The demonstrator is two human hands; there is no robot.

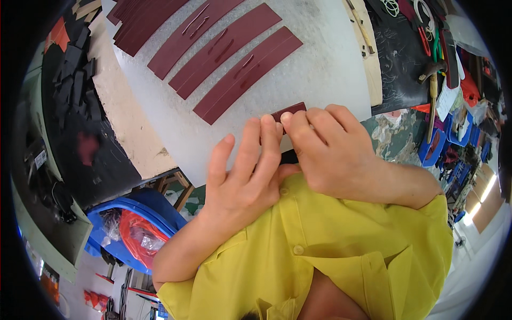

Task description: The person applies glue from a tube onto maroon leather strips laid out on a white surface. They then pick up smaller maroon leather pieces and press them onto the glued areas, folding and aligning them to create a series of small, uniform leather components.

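Note:
Close to my body, at the near edge of a white board (325,64), both hands pinch a maroon leather-like strip (296,109). My left hand (240,170) has its fingertips on the strip's left part, the other fingers partly raised. My right hand (338,146) grips it from the right, with curled fingers covering much of it. The strip's lower side is hidden behind the fingers. Beyond the hands lie three separate curved maroon strips (249,74), each with a lengthwise line and glossy streaks on it.
Overlapping maroon strips (146,24) lie at the board's far left. Black blocks (74,80) are heaped on the left. A hammer (433,85) and other tools lie at the right. Below the table's left edge stands a blue bin (154,205) containing a red bag.

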